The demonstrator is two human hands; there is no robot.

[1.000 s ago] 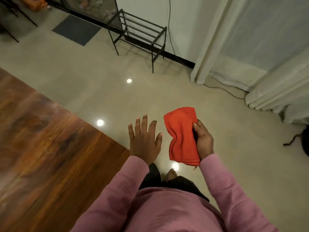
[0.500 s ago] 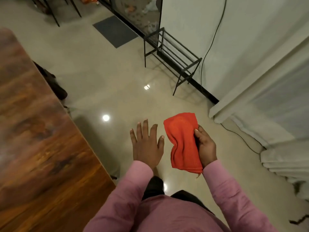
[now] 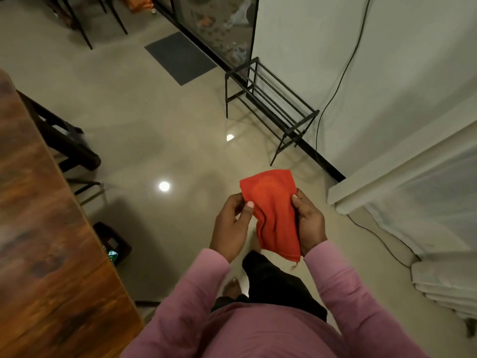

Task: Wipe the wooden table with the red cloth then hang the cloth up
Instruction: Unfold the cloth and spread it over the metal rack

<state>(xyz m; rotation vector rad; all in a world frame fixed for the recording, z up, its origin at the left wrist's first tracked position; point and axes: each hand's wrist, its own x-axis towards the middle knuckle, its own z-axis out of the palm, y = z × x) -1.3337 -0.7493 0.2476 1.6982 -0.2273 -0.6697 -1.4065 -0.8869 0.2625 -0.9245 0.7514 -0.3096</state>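
Dim indoor light — glare spots on floor (image 3: 164,186) — edges warped.

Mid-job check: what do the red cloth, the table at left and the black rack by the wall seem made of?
Folded red cloth: soft woven fabric, maybe microfibre; matt, it droops in folds. Brown wood-look table: wood or veneer; grain and dark knots show, with a slight sheen. Black open-frame rack: likely painted metal; thin straight bars, matt.

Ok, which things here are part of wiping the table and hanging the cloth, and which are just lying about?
For the job: red cloth, held by left hand and right hand; wooden table; maybe the black rack, for hanging.
Lying about: grey mat, wall cable, white curtain, chair legs.
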